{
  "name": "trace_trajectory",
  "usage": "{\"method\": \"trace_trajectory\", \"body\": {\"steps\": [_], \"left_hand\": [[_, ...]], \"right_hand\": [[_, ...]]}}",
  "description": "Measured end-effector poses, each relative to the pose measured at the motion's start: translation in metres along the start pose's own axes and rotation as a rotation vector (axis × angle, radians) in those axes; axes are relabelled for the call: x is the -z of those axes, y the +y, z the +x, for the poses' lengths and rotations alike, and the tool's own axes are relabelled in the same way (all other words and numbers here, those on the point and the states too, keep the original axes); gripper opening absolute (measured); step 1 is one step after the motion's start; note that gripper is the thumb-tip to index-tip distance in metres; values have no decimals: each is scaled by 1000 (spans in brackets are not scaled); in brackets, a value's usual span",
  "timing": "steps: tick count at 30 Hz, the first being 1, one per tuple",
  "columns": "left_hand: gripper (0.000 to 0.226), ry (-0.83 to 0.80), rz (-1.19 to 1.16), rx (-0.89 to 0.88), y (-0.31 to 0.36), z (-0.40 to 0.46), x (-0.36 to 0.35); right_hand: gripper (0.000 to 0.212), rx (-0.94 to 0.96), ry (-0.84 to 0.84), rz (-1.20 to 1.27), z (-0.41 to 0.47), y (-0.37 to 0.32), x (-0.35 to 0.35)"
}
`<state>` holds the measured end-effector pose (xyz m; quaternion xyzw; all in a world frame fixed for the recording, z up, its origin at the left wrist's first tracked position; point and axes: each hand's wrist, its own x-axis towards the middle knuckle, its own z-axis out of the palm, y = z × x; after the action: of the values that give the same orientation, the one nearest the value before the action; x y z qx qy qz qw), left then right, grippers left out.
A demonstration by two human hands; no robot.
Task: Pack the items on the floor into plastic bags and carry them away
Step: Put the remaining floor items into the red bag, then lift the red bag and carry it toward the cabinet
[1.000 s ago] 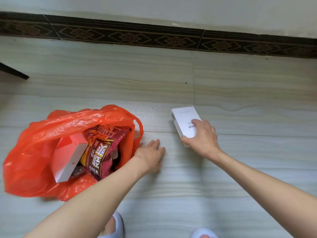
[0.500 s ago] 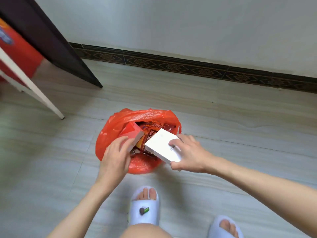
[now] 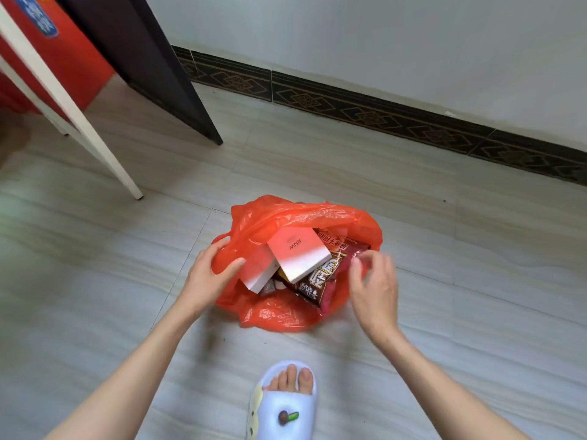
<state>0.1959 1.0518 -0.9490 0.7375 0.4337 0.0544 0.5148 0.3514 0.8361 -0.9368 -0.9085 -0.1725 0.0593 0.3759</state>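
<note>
On the pale grey tiled floor (image 3: pixel 413 312), well out from the patterned dark skirting (image 3: pixel 381 112), sits a crumpled orange plastic bag (image 3: pixel 301 217) holding two white-and-pink cardboard boxes (image 3: pixel 298 254) and a maroon snack packet (image 3: pixel 320 281). The left hand (image 3: pixel 209 274) grips the bag's left rim; the right hand (image 3: pixel 374 287) hovers at its right rim, fingers loosely curled and blurred, holding nothing I can make out.

The orange bag (image 3: pixel 286 312) is thin, crinkly plastic with a gloss, and the snack packet (image 3: pixel 320 281) inside is shiny foil-like film. The box (image 3: pixel 298 254) looks like smooth matt card; the floor (image 3: pixel 444 265) is smooth, faintly streaked tile.

Pale tiled floor (image 3: pixel 413 312): orange plastic bag (image 3: pixel 279 315) on it, white slipper (image 3: pixel 282 404), white leg (image 3: pixel 104 157).
</note>
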Motion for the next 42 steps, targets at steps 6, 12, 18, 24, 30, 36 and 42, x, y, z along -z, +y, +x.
{"method": "trace_trajectory", "body": {"steps": [6, 12, 18, 24, 30, 36, 42], "left_hand": [[27, 57, -180, 58, -5, -16, 1], [16, 110, -221, 84, -14, -18, 5], [74, 58, -334, 317, -12, 18, 15], [29, -12, -159, 226, -10, 22, 8], [32, 91, -101, 129, -5, -42, 23], [31, 145, -115, -61, 60, -95, 59], [29, 180, -128, -277, 178, -114, 86]], "right_hand": [[44, -714, -295, 583, 45, 41, 12], [28, -826, -297, 834, 48, 42, -10], [32, -780, -112, 773, 38, 52, -6], [33, -756, -59, 746, 8, 52, 19], [32, -718, -90, 649, -10, 16, 61], [40, -573, -244, 544, -15, -47, 112], [35, -392, -281, 605, 3, -125, 189]]}}
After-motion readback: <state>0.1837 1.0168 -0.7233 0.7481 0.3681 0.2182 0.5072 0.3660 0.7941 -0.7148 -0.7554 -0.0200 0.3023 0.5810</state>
